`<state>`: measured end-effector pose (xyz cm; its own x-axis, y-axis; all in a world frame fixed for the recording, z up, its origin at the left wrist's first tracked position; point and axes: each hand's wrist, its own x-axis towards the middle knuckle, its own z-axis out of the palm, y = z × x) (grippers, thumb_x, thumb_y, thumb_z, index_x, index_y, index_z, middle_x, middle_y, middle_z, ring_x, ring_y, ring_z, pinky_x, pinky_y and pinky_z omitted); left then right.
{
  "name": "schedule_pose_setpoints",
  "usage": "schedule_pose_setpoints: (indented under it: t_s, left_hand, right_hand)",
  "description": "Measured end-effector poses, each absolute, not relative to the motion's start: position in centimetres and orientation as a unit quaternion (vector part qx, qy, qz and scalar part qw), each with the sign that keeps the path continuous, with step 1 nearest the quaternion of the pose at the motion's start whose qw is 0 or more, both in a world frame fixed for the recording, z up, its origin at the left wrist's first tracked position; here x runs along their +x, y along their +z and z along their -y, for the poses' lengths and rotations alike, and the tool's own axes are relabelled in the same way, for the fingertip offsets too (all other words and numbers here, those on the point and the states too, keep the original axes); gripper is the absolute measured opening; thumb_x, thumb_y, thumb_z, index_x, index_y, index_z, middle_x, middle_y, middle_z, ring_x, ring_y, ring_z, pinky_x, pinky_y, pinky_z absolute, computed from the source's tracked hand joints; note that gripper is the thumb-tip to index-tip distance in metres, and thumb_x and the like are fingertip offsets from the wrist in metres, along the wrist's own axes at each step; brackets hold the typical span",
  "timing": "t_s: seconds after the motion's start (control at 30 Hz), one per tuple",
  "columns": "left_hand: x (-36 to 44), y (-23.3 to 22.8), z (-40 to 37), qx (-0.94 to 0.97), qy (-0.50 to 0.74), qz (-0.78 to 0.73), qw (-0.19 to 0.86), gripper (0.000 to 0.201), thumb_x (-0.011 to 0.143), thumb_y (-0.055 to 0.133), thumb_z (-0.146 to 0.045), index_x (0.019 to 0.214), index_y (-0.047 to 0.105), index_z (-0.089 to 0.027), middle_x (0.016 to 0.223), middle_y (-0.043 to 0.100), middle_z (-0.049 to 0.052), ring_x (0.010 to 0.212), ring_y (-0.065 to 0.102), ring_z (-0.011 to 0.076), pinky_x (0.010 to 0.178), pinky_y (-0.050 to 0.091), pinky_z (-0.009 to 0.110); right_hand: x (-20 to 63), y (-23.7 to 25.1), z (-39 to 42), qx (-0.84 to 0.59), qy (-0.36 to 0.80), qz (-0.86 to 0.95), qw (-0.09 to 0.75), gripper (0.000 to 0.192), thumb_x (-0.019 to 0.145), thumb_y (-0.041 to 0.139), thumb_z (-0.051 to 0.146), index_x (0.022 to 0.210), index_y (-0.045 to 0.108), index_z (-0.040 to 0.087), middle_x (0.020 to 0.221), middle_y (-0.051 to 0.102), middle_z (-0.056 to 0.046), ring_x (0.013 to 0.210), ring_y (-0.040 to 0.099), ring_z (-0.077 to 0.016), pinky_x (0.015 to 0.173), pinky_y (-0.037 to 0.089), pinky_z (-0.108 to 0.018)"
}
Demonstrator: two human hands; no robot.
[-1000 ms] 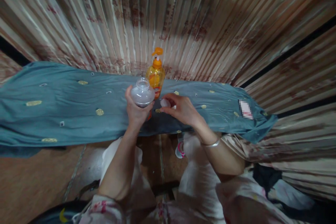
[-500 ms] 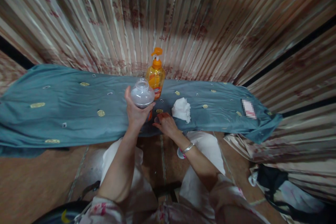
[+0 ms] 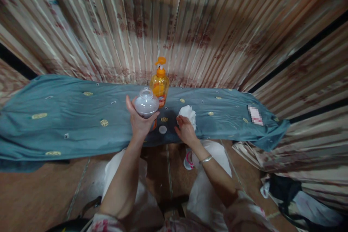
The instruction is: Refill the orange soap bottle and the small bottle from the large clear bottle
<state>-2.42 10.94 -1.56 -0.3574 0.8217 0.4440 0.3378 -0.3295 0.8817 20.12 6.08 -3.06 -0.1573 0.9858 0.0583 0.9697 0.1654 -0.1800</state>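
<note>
My left hand (image 3: 140,121) is wrapped round a clear, wide-bodied bottle (image 3: 146,105), whose uncapped mouth points up; an orange patch shows low on it, below my hand. Beside it on the blue-green cloth lies a small whitish cap (image 3: 162,129). My right hand (image 3: 187,130), with a silver bangle at the wrist, is at the near left edge of a crumpled white tissue or cloth (image 3: 188,112). Its thumb and fingers are apart, the fingertips over or touching the white wad. Just behind the clear bottle stands an orange pump bottle (image 3: 160,88), upright.
A blue-green patterned cloth (image 3: 76,116) covers the long narrow table. A small blurred-out pinkish-white packet or card (image 3: 255,115) lies at its right end. Pleated curtains (image 3: 174,25) hang behind and at the right. On the floor at right is a dark bag (image 3: 285,188).
My right hand has let go of the cap, which now lies on the cloth, and has moved right to the white wad. My left hand still holds the clear bottle.
</note>
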Motion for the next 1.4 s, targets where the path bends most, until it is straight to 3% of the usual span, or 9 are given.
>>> schedule_pose_setpoints:
  t_s: [0.17,0.4,0.57,0.7,0.8,0.97,1.13,1.23,1.4]
  left_hand:
    - [-2.1,-1.2,-10.5,0.527,0.612,-0.547,0.219,0.147,0.061,0.104,-0.036,0.179,0.017,-0.019,0.170,0.054,0.025,0.161,0.055,0.0389,0.134,0.045,0.050]
    - [-2.0,-0.6,-10.4,0.516,0.611,-0.557,0.223,0.147,0.057,0.103,-0.035,0.177,0.020,-0.017,0.178,0.044,0.027,0.165,0.050,0.0411,0.137,0.042,0.051]
    - [-2.1,-0.5,-10.4,0.521,0.612,-0.554,0.215,0.144,0.059,0.103,-0.035,0.177,0.022,-0.015,0.178,0.043,0.028,0.166,0.049,0.0412,0.137,0.043,0.051]
    - [-2.0,-0.4,-10.3,0.518,0.613,-0.556,0.215,0.143,0.060,0.103,-0.036,0.176,0.023,-0.014,0.178,0.043,0.028,0.168,0.047,0.0429,0.136,0.045,0.051]
    - [-2.0,-0.3,-10.3,0.515,0.616,-0.554,0.221,0.143,0.060,0.103,-0.037,0.175,0.022,-0.012,0.178,0.042,0.029,0.166,0.048,0.0438,0.136,0.045,0.053]
    - [-2.0,-0.2,-10.2,0.510,0.622,-0.550,0.222,0.141,0.060,0.102,-0.036,0.174,0.023,-0.008,0.178,0.041,0.031,0.165,0.050,0.0447,0.137,0.044,0.054]
    - [-2.0,-0.2,-10.0,0.507,0.621,-0.554,0.224,0.141,0.060,0.102,-0.033,0.175,0.023,-0.012,0.172,0.050,0.028,0.167,0.048,0.0435,0.135,0.047,0.052]
    - [-2.0,-0.4,-10.1,0.510,0.622,-0.548,0.231,0.143,0.059,0.102,-0.035,0.175,0.021,-0.011,0.172,0.050,0.030,0.164,0.051,0.0427,0.137,0.044,0.052]
    - [-2.3,-1.2,-10.4,0.518,0.632,-0.532,0.223,0.150,0.058,0.105,-0.040,0.176,0.016,-0.018,0.177,0.044,0.029,0.169,0.045,0.0401,0.139,0.039,0.052]
  right_hand:
    - [23.2,-3.3,-6.2,-0.676,0.037,0.735,0.050,0.050,0.100,0.061,0.012,0.149,0.066,0.008,0.157,0.066,-0.029,0.144,0.064,-0.0364,0.120,0.051,-0.051]
    - [24.0,-3.3,-8.5,-0.641,0.043,0.765,0.033,0.039,0.097,0.054,0.003,0.126,0.080,0.008,0.126,0.081,-0.026,0.124,0.074,-0.0354,0.112,0.055,-0.048]
    - [25.8,-1.9,-8.6,-0.591,0.042,0.803,0.067,0.055,0.098,0.044,-0.002,0.139,0.079,0.013,0.150,0.076,-0.021,0.147,0.065,-0.0288,0.126,0.047,-0.048]
    - [27.8,-1.4,-7.4,-0.542,0.029,0.837,0.065,0.046,0.099,0.050,0.002,0.126,0.085,0.016,0.166,0.066,-0.021,0.164,0.050,-0.0320,0.132,0.039,-0.058]
    - [28.9,-1.5,-6.8,-0.551,0.043,0.832,0.039,0.043,0.099,0.052,0.002,0.120,0.087,0.016,0.163,0.067,-0.022,0.163,0.051,-0.0340,0.130,0.042,-0.059]
    - [27.8,-2.0,-6.1,-0.573,0.064,0.817,0.029,0.054,0.104,0.048,0.008,0.151,0.073,0.012,0.165,0.065,-0.025,0.159,0.055,-0.0317,0.130,0.043,-0.053]
    - [25.8,-1.7,-6.3,-0.568,0.078,0.820,0.007,0.049,0.102,0.053,0.009,0.145,0.075,0.011,0.155,0.071,-0.026,0.145,0.068,-0.0323,0.127,0.046,-0.051]
    - [25.0,0.1,-8.3,-0.566,0.066,0.821,0.038,0.051,0.107,0.051,0.015,0.155,0.067,0.011,0.161,0.068,-0.026,0.149,0.066,-0.0318,0.128,0.048,-0.051]
    - [22.8,5.7,-14.1,-0.541,0.055,0.815,0.199,0.056,0.110,0.057,0.027,0.162,0.059,0.008,0.165,0.065,-0.026,0.156,0.062,-0.0312,0.131,0.048,-0.047]
